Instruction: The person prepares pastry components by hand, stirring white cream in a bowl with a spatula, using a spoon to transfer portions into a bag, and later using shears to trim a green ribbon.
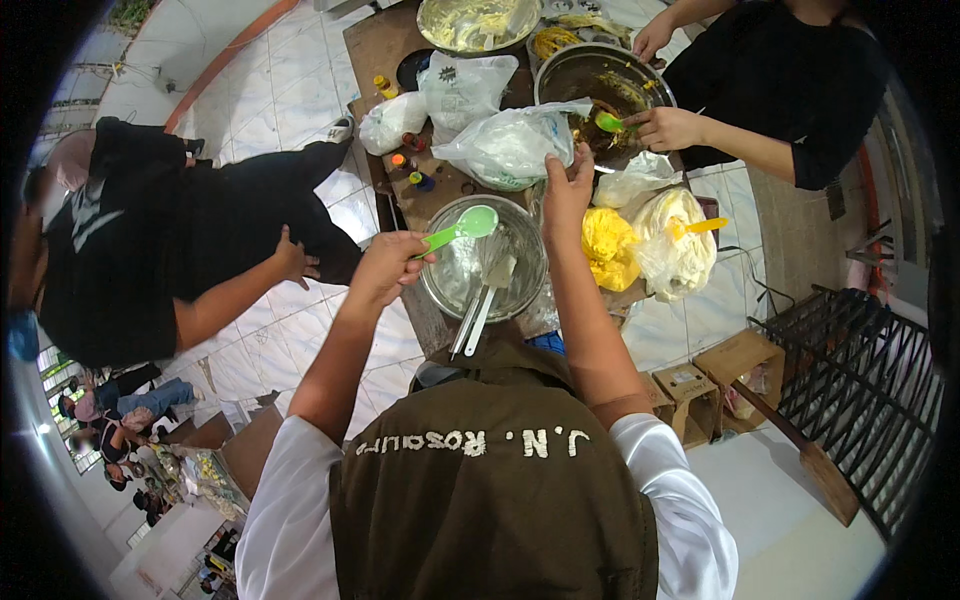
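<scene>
My left hand [388, 268] grips the handle of a green plastic measuring spoon [477, 221]. The spoon's bowl is above a stainless steel mixing bowl [534, 279], tilted so that I cannot tell its contents. A wire whisk [471, 313] and a white-handled spatula [496, 274] lean inside that mixing bowl, handles over its near rim. Farther off, my right hand [568, 187] holds the edge of a translucent plastic bag [502, 146] of white powder. To the right of my right forearm are a yellow plastic bag [609, 247] and a bag of pale cream mixture [679, 259] with an orange spoon [701, 226].
A co-worker's hand [667, 129] works a green spatula [609, 122] in a large bowl [551, 75] of dark mixture. Small colour bottles [421, 181] stand on the brown table [442, 196]. Another person [225, 202] stands at left. A cream-smeared bowl [457, 30] sits at the far end.
</scene>
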`<move>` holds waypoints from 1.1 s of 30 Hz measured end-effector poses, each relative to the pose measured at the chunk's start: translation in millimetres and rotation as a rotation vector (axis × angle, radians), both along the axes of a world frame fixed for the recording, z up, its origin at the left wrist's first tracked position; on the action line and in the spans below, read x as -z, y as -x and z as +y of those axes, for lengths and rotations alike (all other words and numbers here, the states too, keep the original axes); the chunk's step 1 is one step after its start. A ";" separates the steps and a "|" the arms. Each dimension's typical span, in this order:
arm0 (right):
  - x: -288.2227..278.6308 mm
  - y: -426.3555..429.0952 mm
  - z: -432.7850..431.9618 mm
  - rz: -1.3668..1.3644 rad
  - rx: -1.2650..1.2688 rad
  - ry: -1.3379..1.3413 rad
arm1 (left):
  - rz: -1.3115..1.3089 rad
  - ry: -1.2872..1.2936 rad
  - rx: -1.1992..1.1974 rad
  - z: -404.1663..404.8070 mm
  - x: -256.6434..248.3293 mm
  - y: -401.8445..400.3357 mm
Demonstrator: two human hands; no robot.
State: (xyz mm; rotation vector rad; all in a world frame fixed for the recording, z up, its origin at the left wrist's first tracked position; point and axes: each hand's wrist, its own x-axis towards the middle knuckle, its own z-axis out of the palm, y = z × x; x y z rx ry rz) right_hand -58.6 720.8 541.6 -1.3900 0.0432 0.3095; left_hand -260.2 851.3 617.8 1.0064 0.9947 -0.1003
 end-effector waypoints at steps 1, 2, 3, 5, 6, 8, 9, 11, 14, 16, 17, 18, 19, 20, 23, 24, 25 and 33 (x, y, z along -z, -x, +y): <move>3.1 -0.1 -0.4 0.015 -0.005 -0.010 | -0.050 0.036 -0.007 -1.4 -24.7 -8.5; 2.5 0.2 -0.5 0.029 -0.012 -0.018 | -0.091 0.025 0.026 0.6 -41.8 -17.7; 2.1 0.8 -0.6 0.026 -0.014 -0.022 | -0.144 0.000 0.030 -0.8 -58.5 -30.0; 0.9 0.1 -2.1 0.056 0.001 -0.108 | -0.128 -0.331 0.185 -4.7 -79.8 -66.3; -3.0 0.0 -3.2 0.055 0.003 -0.092 | -0.126 -0.690 0.344 -4.0 -73.2 -85.4; -2.1 1.0 -3.8 0.058 0.010 -0.107 | -0.107 -1.291 0.595 -5.3 -51.1 -126.0; 0.8 1.6 -4.3 0.065 0.015 -0.115 | -0.092 -1.531 0.684 -7.8 -36.1 -142.9; 4.5 3.2 -5.3 0.027 -0.008 -0.104 | 0.033 -1.611 0.868 -12.5 -9.2 -166.9; -1.8 6.2 -5.6 0.203 0.054 -0.150 | 0.181 -1.692 1.129 -19.2 -0.3 -189.8; 6.5 1.9 -8.1 0.273 0.049 -0.167 | 0.208 -1.709 1.208 -20.4 3.6 -198.7; 10.9 0.9 -8.8 0.342 0.036 -0.180 | 0.235 -1.689 1.261 -19.1 9.0 -202.2; 17.4 0.4 -9.4 0.498 -0.017 -0.241 | 0.262 -1.666 1.313 -17.4 15.8 -204.9; 29.8 -4.0 -10.2 0.493 -0.009 -0.248 | 0.254 -1.675 1.318 -18.8 17.7 -209.0; 41.9 -10.1 -9.0 0.503 -0.037 -0.298 | 0.317 -1.628 1.252 -19.2 19.2 -212.1; 45.9 -15.3 -6.4 0.537 -0.082 -0.306 | 0.451 -1.437 1.263 -11.4 27.6 -216.2; 46.8 -16.7 -4.7 0.526 -0.107 -0.328 | 0.517 -1.297 1.335 -9.5 30.0 -216.9; 47.7 -17.7 -3.4 0.515 -0.131 -0.351 | 0.521 -1.298 1.335 -9.7 33.1 -216.7; 37.1 -22.0 0.4 0.580 -0.188 -0.340 | 0.573 -1.098 1.139 -12.6 44.1 -209.5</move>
